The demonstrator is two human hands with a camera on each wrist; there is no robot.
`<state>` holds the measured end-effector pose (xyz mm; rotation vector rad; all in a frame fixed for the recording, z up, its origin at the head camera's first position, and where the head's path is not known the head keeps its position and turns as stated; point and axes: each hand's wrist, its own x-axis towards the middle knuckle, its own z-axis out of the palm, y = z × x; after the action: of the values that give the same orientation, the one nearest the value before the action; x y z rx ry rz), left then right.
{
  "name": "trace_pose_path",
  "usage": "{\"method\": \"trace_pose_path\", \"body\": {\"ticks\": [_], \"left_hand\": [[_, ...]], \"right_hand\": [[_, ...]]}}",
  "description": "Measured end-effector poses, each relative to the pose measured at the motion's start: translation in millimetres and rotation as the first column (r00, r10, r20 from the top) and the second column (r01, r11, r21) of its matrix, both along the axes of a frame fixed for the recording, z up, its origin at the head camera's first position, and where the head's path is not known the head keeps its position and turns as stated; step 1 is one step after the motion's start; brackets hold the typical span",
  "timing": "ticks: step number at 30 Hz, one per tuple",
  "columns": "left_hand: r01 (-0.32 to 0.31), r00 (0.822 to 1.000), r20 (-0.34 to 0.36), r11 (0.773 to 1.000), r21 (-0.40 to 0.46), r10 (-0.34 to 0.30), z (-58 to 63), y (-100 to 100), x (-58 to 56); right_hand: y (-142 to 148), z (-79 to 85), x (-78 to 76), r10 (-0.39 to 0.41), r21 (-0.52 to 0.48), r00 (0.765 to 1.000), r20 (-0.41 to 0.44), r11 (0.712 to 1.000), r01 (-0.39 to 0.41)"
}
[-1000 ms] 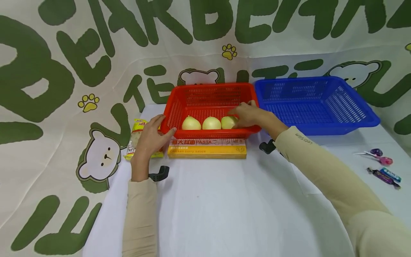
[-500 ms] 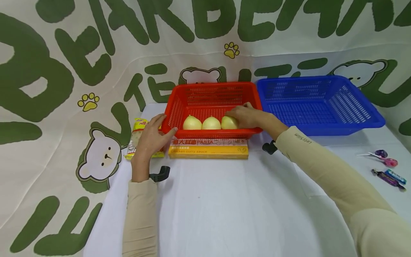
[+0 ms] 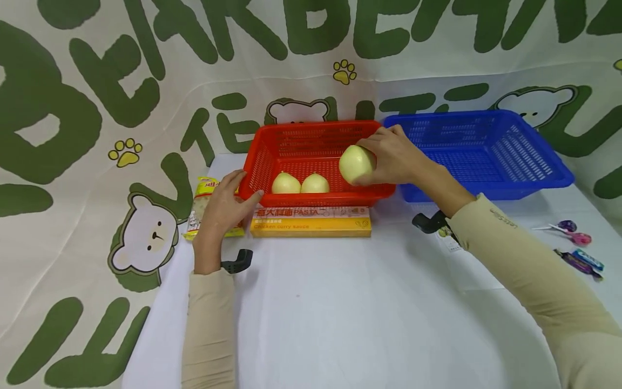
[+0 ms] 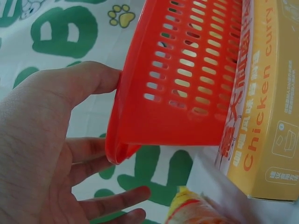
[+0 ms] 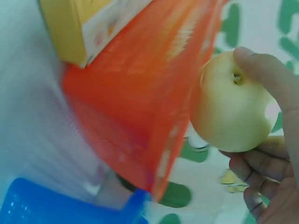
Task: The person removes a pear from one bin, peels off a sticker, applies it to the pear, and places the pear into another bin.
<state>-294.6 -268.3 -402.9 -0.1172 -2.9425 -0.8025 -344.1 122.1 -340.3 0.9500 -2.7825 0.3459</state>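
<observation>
My right hand (image 3: pixel 394 156) grips a pale yellow-green pear (image 3: pixel 356 164), raised in the right part of the red basket (image 3: pixel 318 202). In the right wrist view, the thumb lies by the stem end of the pear (image 5: pixel 233 107), with fingers curled under its far side. Two more pears (image 3: pixel 285 183) sit side by side toward the basket's left front. At the basket's front left corner, my left hand (image 3: pixel 224 208) touches the rim with thumb and fingertips. The left wrist view has its thumb against the red rim (image 4: pixel 122 102) and its other fingers spread loosely, some tips hidden behind the corner.
A blue basket (image 3: pixel 486 190) stands right of the red one. Pasta boxes (image 3: pixel 311 227) lie along the red basket's front. A yellow-topped food bag (image 3: pixel 198 210) is beside the left hand. Lollipops (image 3: pixel 578 237) and wrapped candies (image 3: pixel 580 262) lie at far right. A printed cloth hangs behind.
My right hand has taken hold of the rightmost pear and lifted it up from beside the other two. The left hand stays at the red basket's corner.
</observation>
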Motion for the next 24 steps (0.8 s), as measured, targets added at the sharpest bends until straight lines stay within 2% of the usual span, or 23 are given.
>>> {"method": "trace_pose_path", "body": {"ticks": [3,6,11,13,16,19,22,24], "left_hand": [[0.001,1.000,0.001,1.000,-0.005,-0.001,1.2,-0.1,0.3],[0.003,1.000,0.003,1.000,-0.006,-0.003,2.3,0.1,0.4],[0.005,1.000,0.000,1.000,-0.008,-0.005,3.1,0.3,-0.5],[0.005,1.000,-0.003,1.000,-0.007,-0.005,2.8,0.7,-0.6],[0.003,1.000,-0.003,1.000,-0.001,-0.003,1.6,1.2,-0.3],[-0.011,0.999,-0.033,1.000,-0.007,0.011,3.4,2.1,1.8],[-0.049,0.989,-0.139,0.999,0.007,0.049,13.7,5.5,9.2],[-0.065,0.965,-0.252,0.997,0.041,0.074,25.2,11.3,16.5]], "right_hand": [[12.8,5.2,28.7,0.015,-0.062,0.998,-0.053,0.998,-0.018],[24.2,-1.5,60.6,0.053,-0.115,0.990,-0.128,0.991,-0.068],[32.8,-34.7,109.8,0.104,-0.174,0.973,-0.205,0.975,-0.141],[32.9,-51.3,125.3,0.100,-0.167,0.975,-0.200,0.977,-0.134],[32.0,-74.9,140.9,0.080,-0.157,0.981,-0.178,0.982,-0.109],[31.1,-92.9,148.3,0.057,-0.147,0.986,-0.156,0.986,-0.081],[31.1,-103.3,152.1,0.045,-0.139,0.988,-0.150,0.988,-0.066],[31.6,-105.4,154.6,0.032,-0.122,0.991,-0.130,0.991,-0.048]]}}
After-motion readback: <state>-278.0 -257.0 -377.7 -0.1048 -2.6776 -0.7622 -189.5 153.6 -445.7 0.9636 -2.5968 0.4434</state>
